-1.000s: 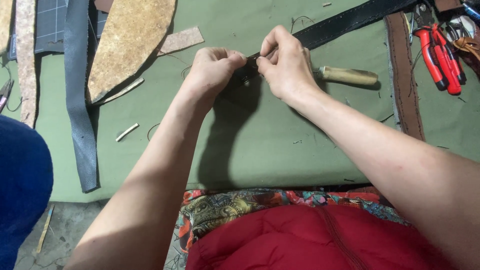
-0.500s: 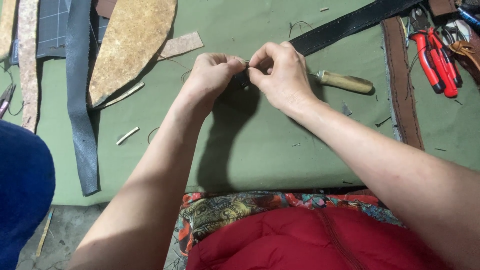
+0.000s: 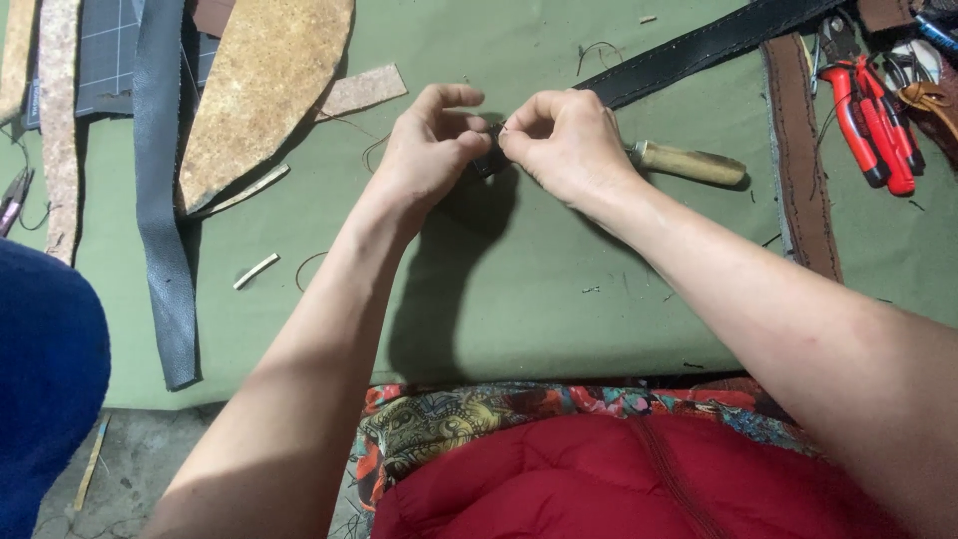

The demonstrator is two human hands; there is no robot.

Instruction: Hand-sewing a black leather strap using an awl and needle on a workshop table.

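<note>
Both hands, left hand [image 3: 429,150] and right hand [image 3: 569,140], have fingers clamped on the small dark leather piece [image 3: 489,160] above the green bench [image 3: 519,289] (wooden-handled tool [image 3: 689,163] just right), so steady, close pinching probably serves best.

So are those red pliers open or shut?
Shut: the red pliers lie flat on the green mat, handles close together, untouched.

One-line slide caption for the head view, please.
Left hand and right hand pinch a small dark piece above green cloth, wooden-handled tool beside.
</note>
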